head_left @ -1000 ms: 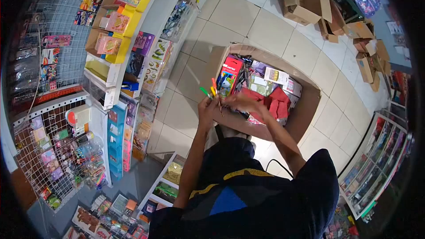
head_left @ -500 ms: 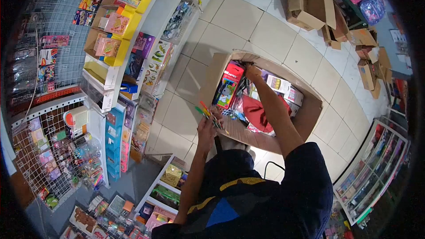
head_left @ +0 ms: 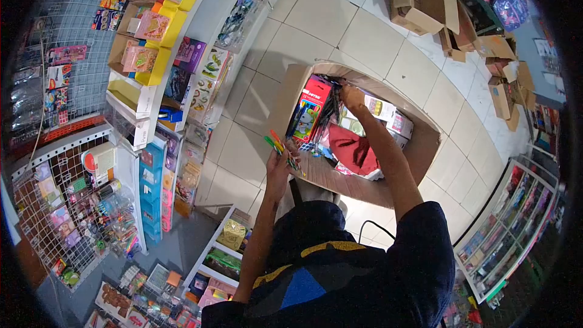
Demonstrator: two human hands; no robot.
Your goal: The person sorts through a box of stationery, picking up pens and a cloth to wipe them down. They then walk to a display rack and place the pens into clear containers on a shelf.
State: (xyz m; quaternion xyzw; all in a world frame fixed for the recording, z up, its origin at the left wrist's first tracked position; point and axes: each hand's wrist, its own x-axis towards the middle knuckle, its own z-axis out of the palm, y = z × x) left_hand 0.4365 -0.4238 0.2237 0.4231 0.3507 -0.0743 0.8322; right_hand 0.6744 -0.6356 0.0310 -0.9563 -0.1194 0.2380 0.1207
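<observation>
My left hand [head_left: 278, 167] is closed round a bunch of thin coloured pens [head_left: 277, 144], with orange, green and yellow ends sticking up, just outside the near left side of a cardboard box [head_left: 430, 164]. Inside the box, by its far wall, my right hand [head_left: 352, 97] reaches down with fingers curled next to loose dark pens [head_left: 330, 109]; what they grip is hidden. Left of those pens lies a red coloured-pencil pack [head_left: 311, 109]. A red cloth-like item [head_left: 353, 150] sits under my right forearm, with small white boxes [head_left: 398, 124] beyond it.
Shelves with yellow display trays [head_left: 173, 21] rise on the left. Opened cardboard cartons [head_left: 425, 3] stand at the back right. A white rack [head_left: 507, 225] is at the right. A low shelf unit [head_left: 221, 258] stands near my left arm on the tiled floor [head_left: 319, 12].
My right hand has shifted slightly within the box, still by the far wall. The left hand keeps the pens and has moved only a little. The view has shifted slightly.
</observation>
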